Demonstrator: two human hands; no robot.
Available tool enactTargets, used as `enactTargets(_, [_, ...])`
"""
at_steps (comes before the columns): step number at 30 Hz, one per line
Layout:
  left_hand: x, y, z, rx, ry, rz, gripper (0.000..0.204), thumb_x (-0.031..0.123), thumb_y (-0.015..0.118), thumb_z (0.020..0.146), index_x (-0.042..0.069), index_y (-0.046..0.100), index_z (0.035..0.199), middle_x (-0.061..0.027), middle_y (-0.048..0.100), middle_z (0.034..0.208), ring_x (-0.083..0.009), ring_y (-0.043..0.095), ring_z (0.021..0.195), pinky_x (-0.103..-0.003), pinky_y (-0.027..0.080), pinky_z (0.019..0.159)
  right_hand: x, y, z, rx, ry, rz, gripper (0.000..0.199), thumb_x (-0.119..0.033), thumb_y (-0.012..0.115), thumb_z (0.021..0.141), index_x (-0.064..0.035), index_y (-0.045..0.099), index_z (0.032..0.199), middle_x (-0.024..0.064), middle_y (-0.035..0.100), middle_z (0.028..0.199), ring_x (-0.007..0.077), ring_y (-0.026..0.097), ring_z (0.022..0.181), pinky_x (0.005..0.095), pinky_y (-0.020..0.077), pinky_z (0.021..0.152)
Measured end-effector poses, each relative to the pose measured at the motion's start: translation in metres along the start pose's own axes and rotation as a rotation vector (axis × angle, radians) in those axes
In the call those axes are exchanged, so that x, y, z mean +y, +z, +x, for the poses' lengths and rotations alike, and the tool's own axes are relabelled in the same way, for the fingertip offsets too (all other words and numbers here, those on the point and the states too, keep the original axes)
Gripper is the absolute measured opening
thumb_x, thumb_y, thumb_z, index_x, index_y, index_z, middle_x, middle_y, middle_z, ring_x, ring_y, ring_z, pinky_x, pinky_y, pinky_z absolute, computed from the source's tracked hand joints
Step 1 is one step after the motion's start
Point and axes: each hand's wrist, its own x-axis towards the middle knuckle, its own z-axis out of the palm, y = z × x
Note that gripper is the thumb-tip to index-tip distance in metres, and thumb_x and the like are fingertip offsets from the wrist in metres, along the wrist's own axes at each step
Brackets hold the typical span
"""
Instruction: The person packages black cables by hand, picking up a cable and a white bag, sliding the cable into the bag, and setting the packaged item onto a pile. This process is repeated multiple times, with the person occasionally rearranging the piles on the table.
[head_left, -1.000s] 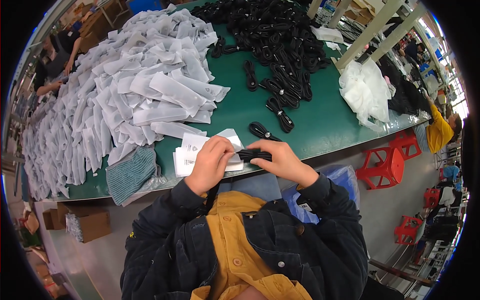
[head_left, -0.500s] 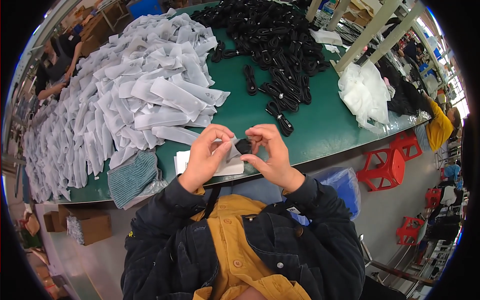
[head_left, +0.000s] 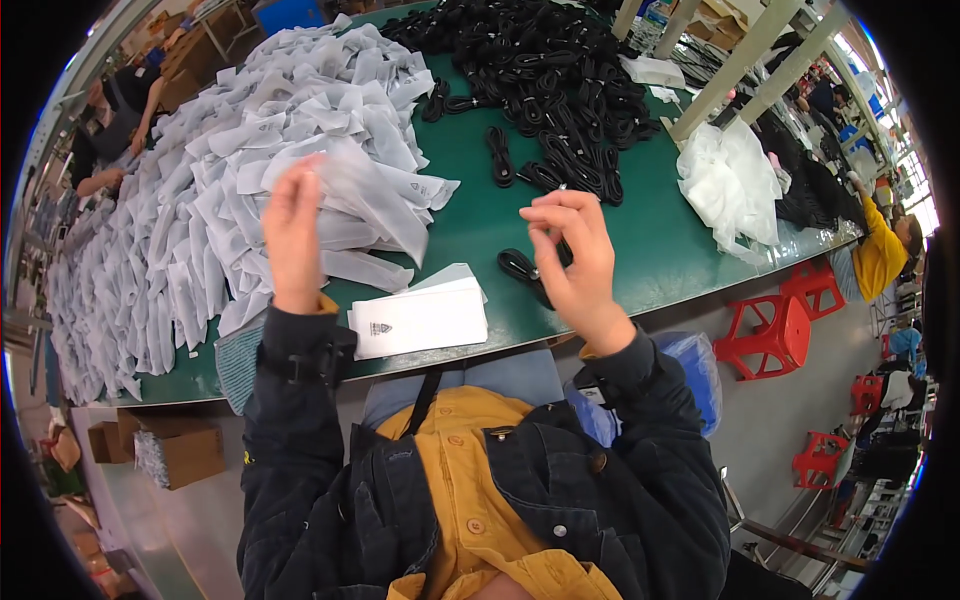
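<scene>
Fingers, right hand (head_left: 580, 270), right of centre: parted | left hand (head_left: 291, 245), left of centre: grip on blurred packet (head_left: 388, 213) unclear | black cable coil (head_left: 516, 265), centre

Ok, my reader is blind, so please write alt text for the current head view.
A person's left hand is raised beside a blurred pale packet over a packet heap; the right hand hovers near black cable bundles on a green table.

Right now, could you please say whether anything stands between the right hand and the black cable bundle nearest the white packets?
Nothing visible does: the cable bundle lies on the green table just left of the right hand; the white packets lie farther left, off that line. Whether they touch is unclear.
</scene>
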Motion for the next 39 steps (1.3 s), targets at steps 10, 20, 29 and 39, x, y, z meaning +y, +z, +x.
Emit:
enactTargets(10, [-0.041, 0.052, -0.099, -0.449, 0.118, 0.666, 0.019, 0.005, 0.069, 0.085, 0.003, 0.064, 0.103, -0.0098, 0.061, 0.094, -0.0243, 0.063, 0.087, -0.033, 0.049, 0.076, 0.034, -0.038, -0.036, -0.720, 0.073, -0.522, 0.031, -0.002, 0.060, 0.079, -0.0051, 0.069, 0.109, 0.0155, 0.054, 0.103, 0.0287, 0.057, 0.097, 0.0340, 0.0509, 0.078])
enactTargets(20, [-0.069, 0.069, -0.107, -0.423, 0.334, 0.856, 0.011, 0.003, 0.070, 0.082, 0.000, 0.060, 0.086, -0.0123, 0.058, 0.084, -0.0332, 0.060, 0.078, -0.037, 0.048, 0.067, 0.021, -0.021, -0.054, -0.407, 0.088, -0.479, 0.032, -0.010, 0.076, 0.079, -0.0029, 0.063, 0.107, 0.0132, 0.059, 0.102, 0.0312, 0.062, 0.089, 0.0345, 0.0503, 0.072])
enactTargets(29, [-0.060, 0.065, -0.105, -0.331, -0.082, 0.523, 0.008, 0.000, 0.068, 0.086, -0.001, 0.060, 0.090, -0.0066, 0.059, 0.082, -0.0161, 0.055, 0.072, -0.028, 0.047, 0.071, 0.006, -0.002, -0.066, -0.294, 0.363, -0.038, 0.029, -0.018, 0.073, 0.087, -0.0039, 0.061, 0.110, 0.0145, 0.065, 0.099, 0.0350, 0.064, 0.086, 0.0383, 0.0515, 0.070])
enactTargets(39, [-0.053, 0.062, -0.105, -0.383, 0.072, 0.440, 0.009, -0.002, 0.067, 0.086, 0.001, 0.059, 0.090, -0.0082, 0.058, 0.092, -0.0180, 0.056, 0.081, -0.028, 0.047, 0.074, 0.000, -0.009, -0.065, -0.547, 0.192, -0.302, 0.026, -0.012, 0.074, 0.086, -0.0016, 0.062, 0.107, 0.0094, 0.064, 0.093, 0.0214, 0.063, 0.083, 0.0298, 0.0503, 0.073])
